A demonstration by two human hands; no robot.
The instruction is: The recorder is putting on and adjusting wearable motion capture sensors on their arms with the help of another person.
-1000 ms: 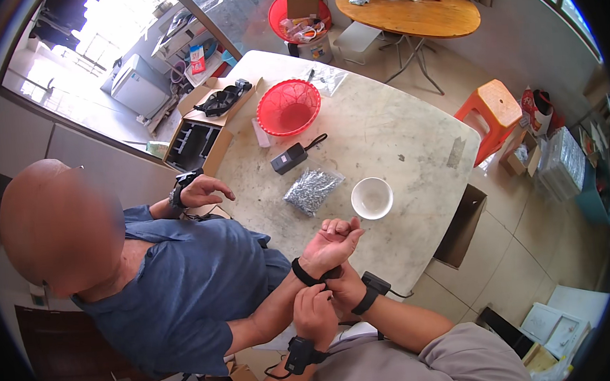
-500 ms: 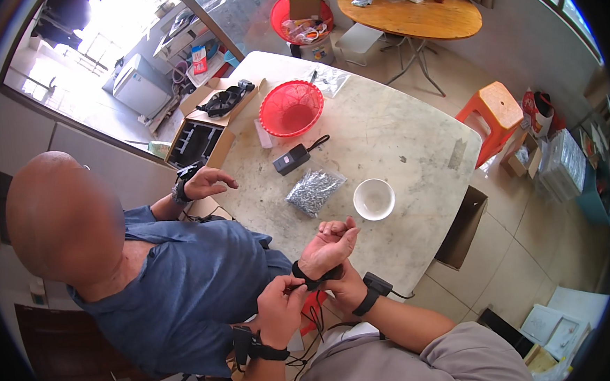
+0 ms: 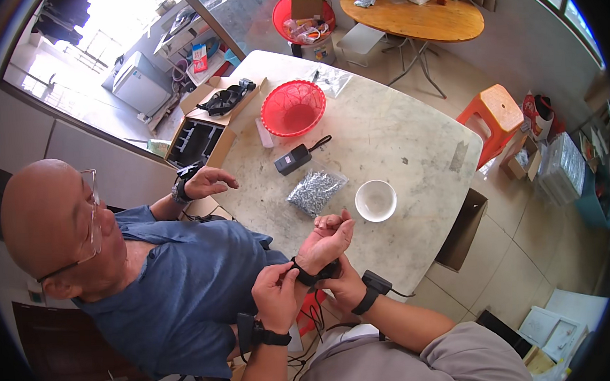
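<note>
A black wrist strap point(image 3: 301, 272) circles the wrist of another person's outstretched hand point(image 3: 326, 243), which is palm up with loosely curled fingers. My left hand point(image 3: 275, 298) pinches the strap at its left side, thumb and fingers pressed together. From the right, my right hand point(image 3: 346, 287) grips the dark device on that strap, under the person's wrist; its fingertips are partly hidden. Each of my own wrists wears a black strap with a small box, the right box point(image 3: 377, 282) trailing a cable. The person's other hand point(image 3: 210, 182), also with a device strapped on, hangs by the table edge, fingers relaxed.
On the pale table point(image 3: 413, 128) lie a clear bag of small metal pieces point(image 3: 315, 191), a white bowl point(image 3: 375, 201), a black handheld device point(image 3: 293, 160), a red basket point(image 3: 293, 109) and an open carton point(image 3: 200, 137). An orange stool point(image 3: 494, 112) stands at the right.
My left hand has shifted slightly up and left, its fingertips now higher beside the wrist. My right hand stays at the strap. The other person's head has moved a little.
</note>
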